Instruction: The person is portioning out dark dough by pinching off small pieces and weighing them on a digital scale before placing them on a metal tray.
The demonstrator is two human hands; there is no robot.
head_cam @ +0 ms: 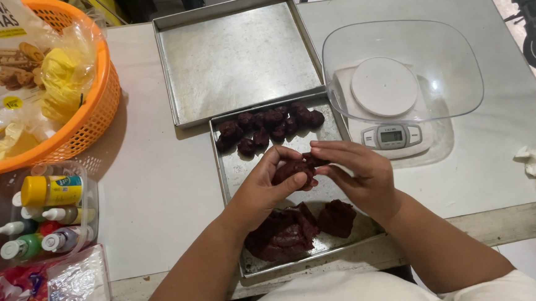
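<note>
Head view: left hand (pixel 269 182) and right hand (pixel 357 175) meet over the middle of the near baking tray (pixel 231 171), both closed around a small dark red-brown dough piece (pixel 294 170), left fingers curled under it, right fingertips pinching its far side. Piece sits off the tray, held between the palms. Judged soft, sticky, light; dents under fingers, so best cupped from below, not squeezed hard. Lump is roughly round; long axis, if any, runs left to right between the hands; no clear pointing end

Larger dough mass (pixel 285 233) lies at the tray's near edge, touching a smaller chunk (pixel 337 217) on its right. Finished dough balls (pixel 270 128) cluster along the tray's far edge

Second baking tray (pixel 237 59) beyond; kitchen scale (pixel 389 100) with clear bowl (pixel 455 64) toward the table's right edge; orange basket (pixel 92 118) at far-left corner; colouring bottles (pixel 43 220) near left edge
</note>
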